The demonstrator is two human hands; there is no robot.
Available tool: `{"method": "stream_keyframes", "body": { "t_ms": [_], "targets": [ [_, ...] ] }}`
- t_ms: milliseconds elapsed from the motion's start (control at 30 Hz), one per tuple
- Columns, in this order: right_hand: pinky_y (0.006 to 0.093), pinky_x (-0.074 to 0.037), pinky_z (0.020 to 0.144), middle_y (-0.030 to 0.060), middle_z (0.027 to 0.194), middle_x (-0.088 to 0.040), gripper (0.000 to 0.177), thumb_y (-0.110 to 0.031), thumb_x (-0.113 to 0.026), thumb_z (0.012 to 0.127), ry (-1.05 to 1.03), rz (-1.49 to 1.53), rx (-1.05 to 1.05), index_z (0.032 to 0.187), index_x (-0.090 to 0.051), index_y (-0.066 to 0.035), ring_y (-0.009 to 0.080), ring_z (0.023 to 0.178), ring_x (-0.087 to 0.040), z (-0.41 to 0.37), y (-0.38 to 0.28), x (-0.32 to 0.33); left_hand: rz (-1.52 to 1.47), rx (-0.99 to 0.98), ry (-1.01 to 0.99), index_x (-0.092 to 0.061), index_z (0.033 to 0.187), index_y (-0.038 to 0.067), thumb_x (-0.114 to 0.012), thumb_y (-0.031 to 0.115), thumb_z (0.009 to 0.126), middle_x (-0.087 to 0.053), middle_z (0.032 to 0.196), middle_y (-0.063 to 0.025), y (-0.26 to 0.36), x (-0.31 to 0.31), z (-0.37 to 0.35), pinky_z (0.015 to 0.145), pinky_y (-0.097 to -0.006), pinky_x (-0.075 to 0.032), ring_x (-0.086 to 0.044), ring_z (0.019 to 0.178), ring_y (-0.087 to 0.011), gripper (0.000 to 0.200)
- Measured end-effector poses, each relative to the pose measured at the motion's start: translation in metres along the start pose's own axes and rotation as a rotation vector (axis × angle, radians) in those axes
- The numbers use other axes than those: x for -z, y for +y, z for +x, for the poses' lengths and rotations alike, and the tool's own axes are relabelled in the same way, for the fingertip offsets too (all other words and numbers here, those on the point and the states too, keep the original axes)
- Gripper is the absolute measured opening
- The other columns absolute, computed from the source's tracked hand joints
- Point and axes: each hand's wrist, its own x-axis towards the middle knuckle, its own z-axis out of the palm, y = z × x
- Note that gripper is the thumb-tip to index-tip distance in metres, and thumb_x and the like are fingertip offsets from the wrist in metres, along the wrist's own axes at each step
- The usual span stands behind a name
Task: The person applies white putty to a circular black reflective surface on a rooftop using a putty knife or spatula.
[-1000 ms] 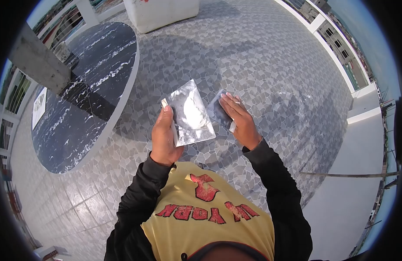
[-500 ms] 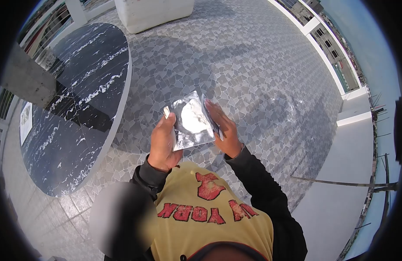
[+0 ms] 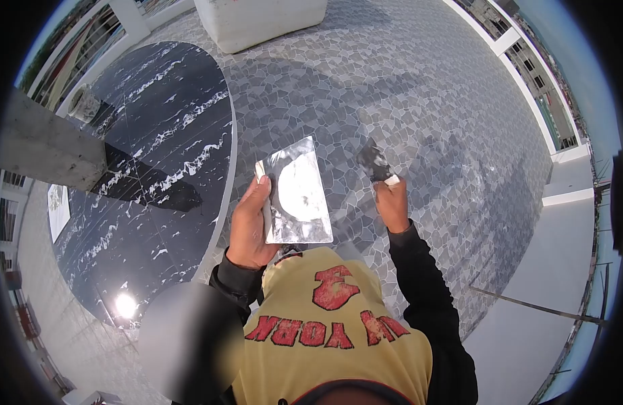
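Note:
My left hand [image 3: 249, 226] is closed around the left edge of a mirror-like rectangular panel [image 3: 318, 226], thumb on its front. A large bright white round patch glares on the panel, and a small pale tab shows by the thumb. Off to the right, my right hand [image 3: 392, 206] pinches a dark shiny flat piece [image 3: 373, 162] by its pale lower end. That piece slants up and left, apart from the panel; its exact kind cannot be made out. Both are held in front of my yellow shirt [image 3: 294, 283], above the floor.
An oval black marble-patterned tabletop [image 3: 170, 94] stands at the left, with a concrete post [image 3: 51, 145] and a white sheet [image 3: 58, 209] on it. A big white container [image 3: 264, 23] sits at the back. Stone-patterned floor [image 3: 446, 121] reaches a low white wall [image 3: 527, 263] at right.
My right hand has moved away from the panel to the right, now pinching the dark flat piece. The panel stays in my left hand and is turned slightly. The camera view has shifted.

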Motion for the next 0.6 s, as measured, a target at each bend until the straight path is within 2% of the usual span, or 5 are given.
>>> {"method": "stream_keyframes", "body": {
  "t_ms": [33,100,300,367,600],
  "targets": [
    [0.0292,-0.048,0.078,0.0030,0.098,-0.063,0.028,0.010,-0.053,0.082,-0.025,0.623,0.271,0.107,-0.062,0.000,0.0109,0.088,-0.060,0.015,0.019,-0.002,0.002,-0.014,0.018,-0.041,0.136,0.002,-0.039,0.025,0.105,-0.059,0.125,-0.0138,0.004,0.006,0.004,0.093,-0.0413,-0.054,-0.064,0.108,-0.0241,0.039],
    [0.0289,-0.047,0.079,0.0032,0.094,-0.063,0.016,0.004,-0.058,0.087,-0.026,1.069,0.138,0.102,-0.062,0.001,0.0113,0.086,-0.060,0.005,-0.025,-0.004,-0.016,-0.003,0.060,-0.042,0.136,0.002,-0.039,0.029,0.104,-0.059,0.124,-0.0134,0.012,0.017,0.011,0.094,-0.0419,-0.053,-0.064,0.109,-0.0241,0.041],
    [0.0337,-0.044,0.095,0.0072,0.109,-0.070,0.021,-0.012,-0.063,0.092,-0.168,0.189,0.637,0.111,-0.070,-0.008,0.0177,0.105,-0.061,0.030,-0.077,0.006,0.053,0.048,0.239,-0.047,0.134,0.001,-0.039,0.032,0.104,-0.062,0.124,-0.0143,0.012,0.027,0.047,0.096,-0.0411,-0.051,-0.064,0.110,-0.0248,0.044],
    [0.0373,-0.043,0.095,0.0052,0.110,-0.071,0.024,-0.020,-0.064,0.089,-0.216,-0.354,1.336,0.110,-0.072,-0.011,0.0205,0.107,-0.062,0.051,-0.100,0.020,0.119,0.112,0.233,-0.047,0.133,0.000,-0.039,0.030,0.104,-0.062,0.123,-0.0149,0.006,0.027,0.063,0.095,-0.0398,-0.052,-0.064,0.110,-0.0242,0.043],
    [0.0399,-0.039,0.097,-0.0006,0.115,-0.070,0.025,-0.015,-0.055,0.091,-0.473,-0.459,1.631,0.109,-0.072,-0.015,0.0183,0.110,-0.061,0.142,-0.143,0.058,0.142,-0.004,0.353,-0.049,0.130,-0.001,-0.044,0.027,0.103,-0.063,0.118,-0.0134,-0.006,-0.041,0.123,0.088,-0.0363,-0.056,-0.067,0.102,-0.0215,0.040]
  ]
}}
